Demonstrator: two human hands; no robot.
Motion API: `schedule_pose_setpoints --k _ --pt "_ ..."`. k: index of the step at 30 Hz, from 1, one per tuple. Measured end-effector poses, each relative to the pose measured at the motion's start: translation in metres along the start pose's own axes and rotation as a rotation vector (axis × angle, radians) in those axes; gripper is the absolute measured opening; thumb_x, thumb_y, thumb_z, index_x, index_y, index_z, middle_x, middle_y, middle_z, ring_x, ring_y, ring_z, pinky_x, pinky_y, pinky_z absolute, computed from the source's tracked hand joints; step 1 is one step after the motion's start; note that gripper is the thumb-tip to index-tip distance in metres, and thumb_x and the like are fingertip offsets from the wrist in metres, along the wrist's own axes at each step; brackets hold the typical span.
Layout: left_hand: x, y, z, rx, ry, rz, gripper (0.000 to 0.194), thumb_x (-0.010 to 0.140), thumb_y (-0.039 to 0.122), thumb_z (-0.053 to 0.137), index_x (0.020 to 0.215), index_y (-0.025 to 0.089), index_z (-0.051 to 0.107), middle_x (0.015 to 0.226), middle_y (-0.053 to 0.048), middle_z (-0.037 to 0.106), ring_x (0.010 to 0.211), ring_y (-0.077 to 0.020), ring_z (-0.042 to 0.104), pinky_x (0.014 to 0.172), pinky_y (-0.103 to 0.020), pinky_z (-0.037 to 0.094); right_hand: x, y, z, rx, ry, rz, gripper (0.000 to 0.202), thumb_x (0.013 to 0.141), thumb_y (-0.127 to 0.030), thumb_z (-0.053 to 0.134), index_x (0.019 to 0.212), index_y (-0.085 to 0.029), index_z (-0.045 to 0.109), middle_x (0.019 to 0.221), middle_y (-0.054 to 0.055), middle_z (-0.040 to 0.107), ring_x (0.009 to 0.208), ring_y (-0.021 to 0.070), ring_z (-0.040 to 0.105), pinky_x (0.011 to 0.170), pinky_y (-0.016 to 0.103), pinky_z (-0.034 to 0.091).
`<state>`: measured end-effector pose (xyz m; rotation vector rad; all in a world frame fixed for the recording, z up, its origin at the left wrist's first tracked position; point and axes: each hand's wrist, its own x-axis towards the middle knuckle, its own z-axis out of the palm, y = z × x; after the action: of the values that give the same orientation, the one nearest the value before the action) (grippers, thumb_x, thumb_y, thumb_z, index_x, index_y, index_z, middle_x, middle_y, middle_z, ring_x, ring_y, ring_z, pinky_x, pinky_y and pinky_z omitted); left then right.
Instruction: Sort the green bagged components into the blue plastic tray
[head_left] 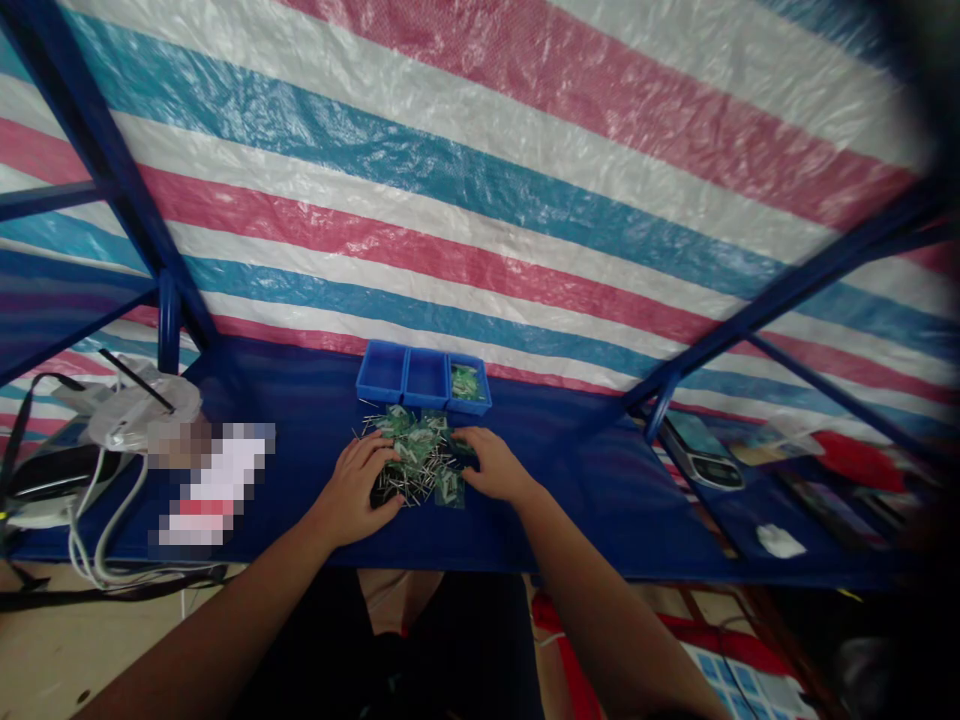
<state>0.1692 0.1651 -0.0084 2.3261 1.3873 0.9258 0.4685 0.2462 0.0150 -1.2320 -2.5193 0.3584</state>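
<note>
A heap of small green parts with metal pins (418, 455) lies on the blue table (570, 500) in front of me. My left hand (358, 488) rests on the heap's left side, fingers spread over the parts. On the right side, my right hand (491, 465) touches the heap with its fingers curled on the parts. Whether either hand grips a part is hidden. Just behind the heap stands a blue tray with three compartments (424, 378); its right compartment holds a few green parts (465, 382), the other two look bare.
A white device with cables (127, 420) and a black item sit at the left. A digital scale (709, 455) and a white scrap (780, 542) lie at the right. Blue frame bars rise on both sides before a striped tarp (480, 180).
</note>
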Motion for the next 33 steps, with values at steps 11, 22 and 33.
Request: schedule_pose_setpoints --k 11,22,33 --pt "0.0 0.0 0.0 -0.01 -0.002 0.006 0.049 0.082 0.037 0.066 0.128 0.027 0.052 0.142 -0.012 0.053 0.144 -0.0338 0.038 0.118 -0.058 0.029 0.024 0.021 -0.008 0.161 0.452 0.219 0.03 0.094 -0.026 0.052 0.12 -0.02 0.063 0.108 0.01 0.073 0.092 0.0224 0.07 0.087 0.037 0.055" --pt "-0.002 -0.001 0.0 -0.016 0.021 0.0 0.052 0.08 0.038 0.069 0.128 0.025 0.052 0.138 -0.012 0.055 0.14 -0.0337 0.042 0.117 -0.056 0.03 0.089 0.049 -0.038 0.035 0.623 0.191 0.022 0.091 -0.026 0.049 0.101 -0.019 0.067 0.1 0.01 0.072 0.096 0.025 0.066 0.091 0.038 0.051" --pt "0.0 0.001 -0.003 -0.051 0.052 0.019 0.05 0.077 0.035 0.071 0.123 0.025 0.055 0.131 -0.011 0.056 0.13 -0.0319 0.048 0.112 -0.052 0.036 0.096 0.035 -0.025 -0.271 0.133 0.344 0.033 0.1 -0.036 0.045 0.118 -0.022 0.069 0.12 0.014 0.07 0.116 0.0329 0.061 0.1 0.05 0.045"
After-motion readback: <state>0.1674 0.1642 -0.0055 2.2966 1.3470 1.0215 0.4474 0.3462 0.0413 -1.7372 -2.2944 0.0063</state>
